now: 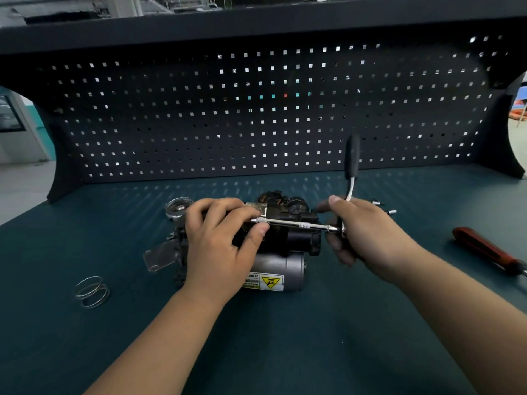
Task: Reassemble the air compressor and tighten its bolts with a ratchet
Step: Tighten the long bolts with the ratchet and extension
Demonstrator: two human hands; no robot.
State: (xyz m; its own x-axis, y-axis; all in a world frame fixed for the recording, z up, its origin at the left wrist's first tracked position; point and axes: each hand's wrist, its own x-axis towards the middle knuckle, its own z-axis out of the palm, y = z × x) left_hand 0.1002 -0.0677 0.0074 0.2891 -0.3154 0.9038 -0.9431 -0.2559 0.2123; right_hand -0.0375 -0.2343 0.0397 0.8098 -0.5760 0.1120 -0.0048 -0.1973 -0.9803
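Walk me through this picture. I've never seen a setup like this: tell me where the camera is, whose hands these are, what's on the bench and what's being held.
No machine here: a person wears a camera on the head, so you look down at their own two hands over a green workbench. The left hand grips the air compressor, a black block with a silver motor can. The right hand holds a ratchet near its head; a long extension bar runs from it across the compressor. Lying loose are a wire spring, a red-handled screwdriver and small metal pieces.
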